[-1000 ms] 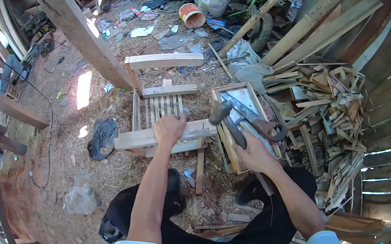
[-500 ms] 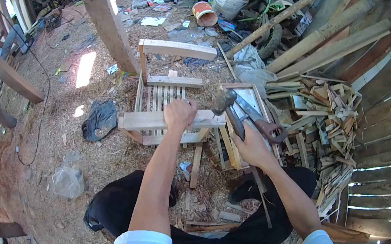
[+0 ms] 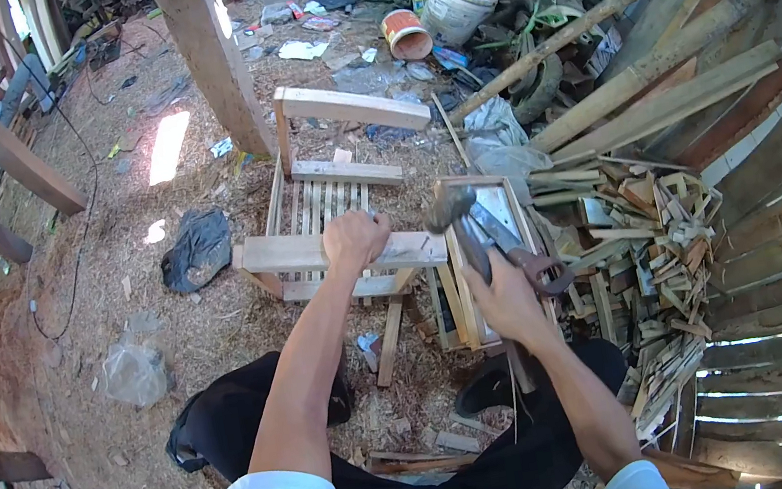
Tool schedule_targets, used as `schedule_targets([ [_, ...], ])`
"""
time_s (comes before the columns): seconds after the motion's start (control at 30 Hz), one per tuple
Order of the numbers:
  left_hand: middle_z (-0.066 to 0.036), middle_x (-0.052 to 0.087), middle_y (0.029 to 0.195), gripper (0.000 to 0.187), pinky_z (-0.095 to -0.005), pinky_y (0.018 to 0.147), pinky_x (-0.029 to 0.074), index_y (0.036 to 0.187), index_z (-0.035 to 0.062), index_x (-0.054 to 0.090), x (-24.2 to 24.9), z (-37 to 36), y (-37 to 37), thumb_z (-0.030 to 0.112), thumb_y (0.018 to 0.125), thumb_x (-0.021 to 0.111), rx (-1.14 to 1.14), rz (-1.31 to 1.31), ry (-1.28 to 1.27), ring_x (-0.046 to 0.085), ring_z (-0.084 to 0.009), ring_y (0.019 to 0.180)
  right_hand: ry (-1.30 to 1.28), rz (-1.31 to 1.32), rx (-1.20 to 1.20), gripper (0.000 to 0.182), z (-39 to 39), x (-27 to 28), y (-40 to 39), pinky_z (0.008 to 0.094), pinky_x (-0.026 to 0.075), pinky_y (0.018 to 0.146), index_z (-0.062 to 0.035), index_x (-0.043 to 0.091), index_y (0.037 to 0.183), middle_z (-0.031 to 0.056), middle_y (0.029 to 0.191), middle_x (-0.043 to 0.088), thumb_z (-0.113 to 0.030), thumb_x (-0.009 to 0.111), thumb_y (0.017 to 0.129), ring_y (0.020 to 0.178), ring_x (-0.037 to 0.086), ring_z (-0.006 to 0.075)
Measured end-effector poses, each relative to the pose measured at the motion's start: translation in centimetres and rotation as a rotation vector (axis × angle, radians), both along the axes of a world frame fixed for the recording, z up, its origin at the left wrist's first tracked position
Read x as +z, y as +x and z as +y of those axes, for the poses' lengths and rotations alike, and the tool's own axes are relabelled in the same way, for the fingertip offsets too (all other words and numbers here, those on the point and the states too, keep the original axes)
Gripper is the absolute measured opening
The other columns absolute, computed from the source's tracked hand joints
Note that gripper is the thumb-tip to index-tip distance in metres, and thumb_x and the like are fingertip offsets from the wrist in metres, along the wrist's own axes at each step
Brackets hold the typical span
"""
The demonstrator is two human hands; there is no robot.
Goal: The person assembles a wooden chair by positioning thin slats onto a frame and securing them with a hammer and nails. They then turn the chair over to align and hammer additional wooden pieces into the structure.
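A wooden frame with a slatted middle (image 3: 310,206), like a chair, lies on the ground in front of me. My left hand (image 3: 357,240) is closed over its near thick rail (image 3: 286,253). In my right hand (image 3: 509,303) is a hammer (image 3: 472,247), gripped by the handle, its head slightly blurred beside the rail's right end. A small dark thing like a nail stands at that end; I cannot make it out clearly. Under the hammer and right hand, a handsaw (image 3: 541,269) rests on a shallow wooden box (image 3: 512,196).
Wood offcuts (image 3: 661,255) are heaped at the right, below leaning poles (image 3: 656,58). A post (image 3: 212,64) rises behind the frame. Buckets (image 3: 456,4) and litter lie farther back. Black plastic (image 3: 195,251) and a clear bag (image 3: 135,372) lie on the shavings at left.
The hammer head has shifted slightly down, close to the rail's right end. My left hand stays on the rail. The whole view has moved a little.
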State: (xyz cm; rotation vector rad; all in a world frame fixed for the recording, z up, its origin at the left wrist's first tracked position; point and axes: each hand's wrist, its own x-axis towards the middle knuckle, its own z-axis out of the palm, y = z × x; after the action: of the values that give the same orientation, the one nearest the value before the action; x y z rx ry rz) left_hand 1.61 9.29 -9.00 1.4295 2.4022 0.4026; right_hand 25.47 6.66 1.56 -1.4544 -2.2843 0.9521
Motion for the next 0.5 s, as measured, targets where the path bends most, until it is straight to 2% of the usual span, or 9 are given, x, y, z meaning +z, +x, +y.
schedule_targets([
  [0.07,-0.024,0.069,0.081,0.052,-0.0437,0.075,0.055,0.079,-0.0005,0.073,-0.1,0.2,0.0,0.039,0.088,0.04,-0.006,0.045,-0.008,0.069,-0.0365,0.078,-0.01,0.08,-0.011,0.038,0.4,1.7,-0.1,0.0497,0.046,0.069,0.0049,0.05,0.113,0.0285,0.077,0.062,-0.027,0.054,0.094,0.077,0.061,0.0476],
  [0.2,-0.026,0.068,0.084,0.053,-0.045,0.076,0.054,0.081,-0.0023,0.072,-0.4,0.4,-0.2,0.041,0.087,0.041,-0.013,0.025,-0.044,0.068,-0.0382,0.081,-0.013,0.195,-0.104,0.032,-0.6,4.9,-1.4,0.0478,0.047,0.065,0.0041,0.05,0.109,0.0265,0.074,0.062,-0.024,0.054,0.094,0.071,0.061,0.0462],
  [0.23,-0.027,0.068,0.085,0.055,-0.0456,0.078,0.053,0.082,-0.0035,0.071,-0.2,0.5,-0.1,0.043,0.086,0.042,0.0,0.003,-0.059,0.068,-0.0395,0.083,0.15,0.185,-0.052,0.03,-0.8,3.5,-1.3,0.0494,0.046,0.062,0.0029,0.049,0.106,0.0291,0.073,0.061,-0.024,0.054,0.094,0.071,0.061,0.048],
  [0.3,-0.027,0.067,0.086,0.057,-0.0462,0.08,0.052,0.082,-0.0048,0.071,0.1,0.6,0.0,0.045,0.086,0.042,0.013,-0.01,-0.064,0.067,-0.0408,0.084,0.068,0.095,0.004,0.029,-1.2,-1.0,-0.3,0.0514,0.046,0.062,0.0023,0.049,0.106,0.0308,0.072,0.06,-0.024,0.055,0.094,0.072,0.06,0.0494],
  [0.37,-0.027,0.067,0.086,0.058,-0.0461,0.08,0.052,0.082,-0.0047,0.071,-0.4,0.8,0.1,0.045,0.086,0.042,0.009,0.009,-0.039,0.067,-0.0408,0.084,-0.013,0.038,0.029,0.029,-1.3,-1.5,0.1,0.0544,0.044,0.062,0.0017,0.048,0.107,0.0334,0.071,0.059,-0.023,0.055,0.093,0.075,0.059,0.0508],
  [0.47,-0.027,0.067,0.085,0.058,-0.0464,0.08,0.052,0.081,-0.0045,0.071,-0.6,0.5,-0.1,0.045,0.086,0.041,0.005,0.011,-0.007,0.067,-0.0411,0.084,0.062,0.115,0.093,0.029,-0.5,-0.4,0.7,0.0528,0.044,0.06,0.0019,0.049,0.106,0.031,0.068,0.059,-0.024,0.055,0.093,0.072,0.06,0.0492],
  [0.5,-0.027,0.067,0.085,0.057,-0.0464,0.081,0.052,0.081,-0.0043,0.071,-0.7,0.3,0.2,0.045,0.086,0.041,0.0,0.011,-0.014,0.067,-0.0411,0.084,-0.01,0.009,0.014,0.032,-0.9,2.8,0.0,0.0456,0.046,0.065,0.0035,0.053,0.106,0.0222,0.07,0.058,-0.025,0.056,0.094,0.066,0.059,0.0403],
])
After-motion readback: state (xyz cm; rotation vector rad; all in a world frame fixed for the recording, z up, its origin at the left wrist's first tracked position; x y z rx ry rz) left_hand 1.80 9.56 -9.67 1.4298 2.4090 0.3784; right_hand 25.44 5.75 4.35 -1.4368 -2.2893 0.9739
